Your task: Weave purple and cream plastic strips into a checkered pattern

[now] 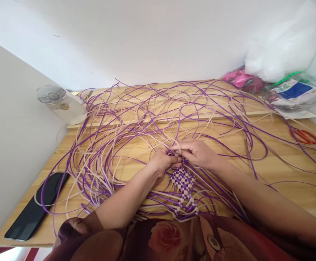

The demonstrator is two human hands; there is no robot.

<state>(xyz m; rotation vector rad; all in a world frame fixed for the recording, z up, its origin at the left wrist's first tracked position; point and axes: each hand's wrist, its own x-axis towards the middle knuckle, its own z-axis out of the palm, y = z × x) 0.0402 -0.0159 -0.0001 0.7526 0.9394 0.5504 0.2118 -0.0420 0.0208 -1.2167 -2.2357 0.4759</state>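
Observation:
A small purple and cream woven piece (183,180) lies on the wooden table close to my body, with many long purple and cream cords running out from it. At its far end my left hand (164,162) is closed, fingertips pinching the cords. My right hand (194,152) meets it there, thumb and forefinger pinched on a cream cord (178,146) that loops up between the two hands. The fingers hide the exact spot where the cords cross.
Loose cords (147,108) spread over the table to the wall. A black phone (37,208) lies at left, a clear bottle (61,105) behind it. Orange-handled scissors (304,136), a pink bundle (243,79), plastic packets (296,90) and a white bag (282,50) sit at right.

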